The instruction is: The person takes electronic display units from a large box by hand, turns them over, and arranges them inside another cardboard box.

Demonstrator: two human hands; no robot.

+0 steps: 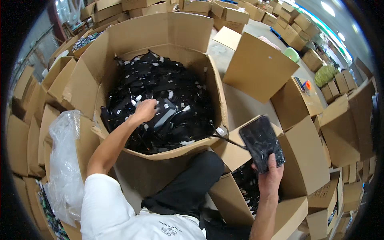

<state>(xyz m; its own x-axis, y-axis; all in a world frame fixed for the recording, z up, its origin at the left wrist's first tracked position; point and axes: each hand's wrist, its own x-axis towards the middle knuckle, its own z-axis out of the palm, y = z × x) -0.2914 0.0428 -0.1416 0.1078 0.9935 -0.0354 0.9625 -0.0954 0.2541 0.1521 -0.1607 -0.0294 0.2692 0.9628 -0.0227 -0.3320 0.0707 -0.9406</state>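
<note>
A large open cardboard box [188,32] in front of me holds a heap of black flat packs [168,78] with thin cables and white connectors. My left hand [146,111] reaches into it, fingers curled down against the heap; what they grip is hidden. On the right, my right hand [270,174] is closed round the lower end of a black flat rectangular pack [261,140] with a shiny, plastic-like surface. A black cable [230,141] runs from it towards the big box's rim. Below it stands a smaller open box [232,200] with more black pieces inside.
Clear plastic wrap [66,160] hangs over a box at the left. An upright cardboard flap [264,66] stands beyond the big box's right side. An orange tape roll [307,85] lies on a box at the right. Stacked cartons [336,124] surround me.
</note>
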